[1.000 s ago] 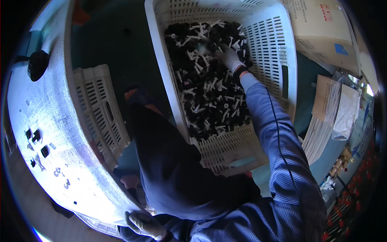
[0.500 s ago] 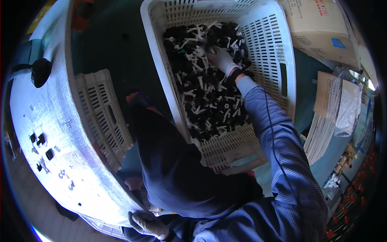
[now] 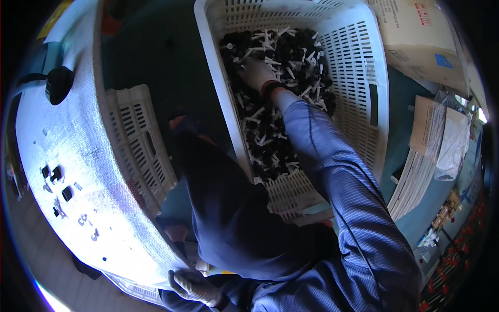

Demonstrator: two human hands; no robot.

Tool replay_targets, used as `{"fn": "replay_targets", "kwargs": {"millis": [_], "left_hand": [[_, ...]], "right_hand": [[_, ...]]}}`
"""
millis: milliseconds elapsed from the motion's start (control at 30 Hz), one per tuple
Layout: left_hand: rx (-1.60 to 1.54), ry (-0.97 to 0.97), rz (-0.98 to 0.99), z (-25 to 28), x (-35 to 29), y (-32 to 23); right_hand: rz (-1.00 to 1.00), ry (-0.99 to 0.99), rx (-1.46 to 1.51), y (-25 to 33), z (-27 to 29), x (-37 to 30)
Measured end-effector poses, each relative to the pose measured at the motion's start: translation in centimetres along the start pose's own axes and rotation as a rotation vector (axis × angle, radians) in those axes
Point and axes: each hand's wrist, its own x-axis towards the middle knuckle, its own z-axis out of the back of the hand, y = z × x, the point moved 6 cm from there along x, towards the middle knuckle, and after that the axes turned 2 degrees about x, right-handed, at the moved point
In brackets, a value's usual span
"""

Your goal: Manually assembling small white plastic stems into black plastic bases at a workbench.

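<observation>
Just the right hand (image 3: pixel 258 74) in one crate (image 3: pixel 358 93)

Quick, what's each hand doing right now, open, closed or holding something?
Left hand: at the white work surface edge; grip can't be told.
Right hand: among black and white parts; whether holding any can't be told.

Crate (image 3: pixel 358 57): white, rows of slots. Pieces (image 3: pixel 266 37) along its left edge: black mixed with white. Right glove (image 3: pixel 257 74): greyish white. Left glove (image 3: pixel 195 288): same. Sleeve (image 3: pixel 343 171): blue, fine pale stripes. Worktop (image 3: pixel 78 130): white. Chips (image 3: pixel 67 194) near its left edge: black.
</observation>
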Motion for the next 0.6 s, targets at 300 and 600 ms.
{"fn": "replay_targets", "kwargs": {"millis": [300, 600], "left_hand": [[0.028, 0.079, 0.097, 0.1, -0.3, -0.2], [-0.341, 0.273, 0.216, -0.5, -0.2, 0.2]], "right_hand": [[0.095, -0.097, 0.258, -3.5, 2.0, -7.1], [0.247, -0.042, 0.682, 2.1, 9.9, -16.3]]}}
